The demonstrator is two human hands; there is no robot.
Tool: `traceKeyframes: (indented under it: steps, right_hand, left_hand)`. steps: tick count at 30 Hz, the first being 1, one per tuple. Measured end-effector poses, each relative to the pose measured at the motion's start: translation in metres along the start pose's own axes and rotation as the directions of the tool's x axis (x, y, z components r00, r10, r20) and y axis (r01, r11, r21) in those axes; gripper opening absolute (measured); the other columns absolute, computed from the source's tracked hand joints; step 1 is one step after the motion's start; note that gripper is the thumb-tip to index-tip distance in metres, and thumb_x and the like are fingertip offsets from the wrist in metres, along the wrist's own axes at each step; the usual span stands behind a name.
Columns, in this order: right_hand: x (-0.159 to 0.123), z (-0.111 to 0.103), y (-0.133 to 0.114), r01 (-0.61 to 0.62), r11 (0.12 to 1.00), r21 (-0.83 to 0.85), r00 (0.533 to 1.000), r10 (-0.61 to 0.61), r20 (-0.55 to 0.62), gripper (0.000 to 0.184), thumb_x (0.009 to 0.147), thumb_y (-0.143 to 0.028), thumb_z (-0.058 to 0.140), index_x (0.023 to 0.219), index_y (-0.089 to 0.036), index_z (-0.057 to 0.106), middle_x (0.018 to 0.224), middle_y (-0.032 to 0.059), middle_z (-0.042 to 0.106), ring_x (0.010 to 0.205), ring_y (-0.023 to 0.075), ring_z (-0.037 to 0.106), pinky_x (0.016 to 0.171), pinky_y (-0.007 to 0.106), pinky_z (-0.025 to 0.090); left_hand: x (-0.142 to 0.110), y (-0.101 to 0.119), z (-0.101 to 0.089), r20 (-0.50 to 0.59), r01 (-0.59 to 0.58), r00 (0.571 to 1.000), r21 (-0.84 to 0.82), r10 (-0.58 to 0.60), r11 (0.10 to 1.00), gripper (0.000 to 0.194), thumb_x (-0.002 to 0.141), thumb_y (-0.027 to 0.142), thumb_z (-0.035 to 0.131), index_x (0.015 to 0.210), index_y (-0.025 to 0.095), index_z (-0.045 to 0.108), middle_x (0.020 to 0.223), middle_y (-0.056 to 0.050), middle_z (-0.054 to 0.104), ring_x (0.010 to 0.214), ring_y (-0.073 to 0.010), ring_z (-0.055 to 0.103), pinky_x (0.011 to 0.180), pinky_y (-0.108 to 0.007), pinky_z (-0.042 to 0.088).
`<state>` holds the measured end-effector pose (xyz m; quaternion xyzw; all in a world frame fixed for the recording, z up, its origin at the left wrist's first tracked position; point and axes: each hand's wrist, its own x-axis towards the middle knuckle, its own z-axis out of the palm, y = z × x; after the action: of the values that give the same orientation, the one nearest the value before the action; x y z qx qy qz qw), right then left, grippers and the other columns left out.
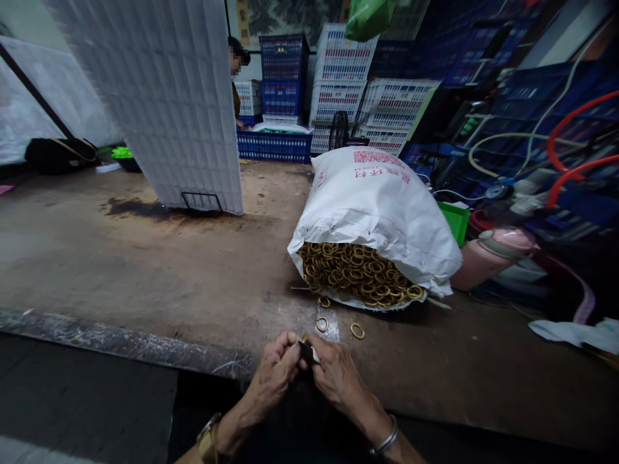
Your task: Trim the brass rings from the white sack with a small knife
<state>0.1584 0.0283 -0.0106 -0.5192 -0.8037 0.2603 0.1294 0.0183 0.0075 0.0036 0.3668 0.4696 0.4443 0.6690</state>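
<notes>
Above the table's front edge, my left hand (275, 368) and my right hand (341, 375) meet, fingers closed in a pinch. Between them is a small dark flat piece (306, 352) with a whitish part beside it, at my right fingers; its kind is not clear. A gold-coloured ring (304, 337) shows partly at the fingertips, mostly hidden. Just beyond lie loose gold-coloured rings (357, 331), one nearer the middle (322, 324). A white woven sack (372, 200) lies on its side, its open mouth toward me, full of such rings (358, 274).
The brown worktable (145, 277) stretches left. A tall whitish ribbed panel (178, 109) stands on it. Behind are stacked blue crates (283, 71), white crates (343, 58) and a person (236, 84). A pink bottle (493, 254) and red hose (556, 142) are at right.
</notes>
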Motion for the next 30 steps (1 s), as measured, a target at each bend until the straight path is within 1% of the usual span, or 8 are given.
traceKeyframes:
  steps: [6, 10, 14, 16, 19, 23, 28, 30]
  right_hand:
    - [0.001, 0.005, 0.001, -0.025, 0.993, -0.119, 0.999, 0.029, 0.027, 0.034, 0.061, -0.003, 0.037, 0.087, -0.019, 0.051, 0.073, 0.0013, 0.062, 0.067, 0.0152, 0.056, 0.058, 0.022, 0.029]
    - [0.002, 0.006, 0.000, -0.084, 0.979, -0.186, 0.996, 0.084, -0.007, 0.034, 0.062, -0.003, 0.038, 0.090, -0.018, 0.051, 0.075, 0.0029, 0.063, 0.067, 0.0166, 0.057, 0.056, 0.024, 0.028]
    - [0.010, -0.004, 0.006, -0.239, 0.946, -0.217, 0.970, 0.225, -0.087, 0.034, 0.067, 0.000, 0.038, 0.094, -0.017, 0.051, 0.072, 0.0036, 0.064, 0.064, 0.0164, 0.058, 0.053, 0.025, 0.027]
    - [0.015, -0.010, 0.011, -0.270, 0.937, -0.221, 0.957, 0.238, -0.164, 0.030, 0.071, -0.001, 0.039, 0.093, -0.017, 0.051, 0.077, 0.0045, 0.064, 0.068, 0.0167, 0.058, 0.057, 0.025, 0.029]
    - [0.021, -0.013, 0.016, -0.285, 0.929, -0.235, 0.941, 0.225, -0.252, 0.014, 0.079, -0.013, 0.044, 0.091, -0.018, 0.049, 0.085, 0.0062, 0.063, 0.078, 0.0186, 0.058, 0.064, 0.026, 0.032]
    - [0.026, -0.008, 0.015, -0.318, 0.902, -0.292, 0.933, 0.244, -0.263, 0.013, 0.083, -0.026, 0.046, 0.093, -0.019, 0.048, 0.089, 0.0073, 0.061, 0.082, 0.0209, 0.057, 0.068, 0.028, 0.033]
    - [0.026, -0.006, 0.015, -0.297, 0.916, -0.268, 0.937, 0.225, -0.269, 0.011, 0.082, -0.023, 0.046, 0.092, -0.019, 0.047, 0.092, 0.0065, 0.060, 0.083, 0.0201, 0.057, 0.069, 0.028, 0.032]
    - [0.024, -0.006, 0.017, -0.264, 0.935, -0.235, 0.941, 0.196, -0.276, 0.013, 0.081, -0.018, 0.044, 0.093, -0.019, 0.047, 0.091, 0.0057, 0.061, 0.082, 0.0189, 0.057, 0.068, 0.027, 0.032]
  left_hand:
    - [0.000, -0.002, -0.002, -0.001, -0.035, 0.999, 0.047, 0.035, 0.998, 0.034, 0.073, 0.047, 0.056, 0.062, 0.016, 0.048, 0.050, 0.006, 0.040, 0.041, -0.0048, 0.027, 0.041, -0.020, 0.018]
    - [-0.006, -0.003, -0.004, 0.025, 0.047, 0.999, 0.006, -0.047, 0.999, 0.034, 0.074, 0.049, 0.055, 0.065, 0.017, 0.047, 0.050, 0.007, 0.042, 0.037, -0.0031, 0.026, 0.037, -0.018, 0.017]
    - [-0.019, 0.003, -0.005, 0.135, 0.146, 0.981, -0.029, -0.141, 0.989, 0.030, 0.076, 0.047, 0.054, 0.076, 0.018, 0.050, 0.053, 0.005, 0.050, 0.035, -0.0026, 0.031, 0.033, -0.015, 0.016]
    - [-0.022, 0.005, -0.005, 0.170, 0.182, 0.971, -0.090, -0.165, 0.979, 0.030, 0.076, 0.047, 0.054, 0.074, 0.017, 0.051, 0.053, 0.004, 0.050, 0.035, -0.0023, 0.030, 0.032, -0.015, 0.014]
    - [-0.020, 0.004, -0.004, 0.159, 0.199, 0.973, -0.216, -0.166, 0.956, 0.030, 0.076, 0.045, 0.055, 0.071, 0.015, 0.053, 0.053, 0.003, 0.050, 0.036, -0.0026, 0.032, 0.032, -0.014, 0.015]
    - [-0.014, 0.000, -0.006, 0.110, 0.195, 0.980, -0.342, -0.167, 0.919, 0.024, 0.075, 0.037, 0.058, 0.072, 0.014, 0.054, 0.072, -0.004, 0.059, 0.046, -0.0058, 0.045, 0.033, -0.014, 0.022]
    - [-0.011, -0.003, -0.014, 0.139, 0.235, 0.972, -0.483, -0.190, 0.843, 0.017, 0.074, 0.028, 0.058, 0.087, 0.017, 0.054, 0.071, -0.002, 0.059, 0.055, -0.0098, 0.053, 0.038, -0.015, 0.029]
    - [-0.009, -0.005, -0.017, 0.146, 0.258, 0.966, -0.536, -0.213, 0.804, 0.017, 0.074, 0.029, 0.059, 0.083, 0.015, 0.056, 0.071, -0.003, 0.058, 0.057, -0.0102, 0.055, 0.040, -0.016, 0.032]
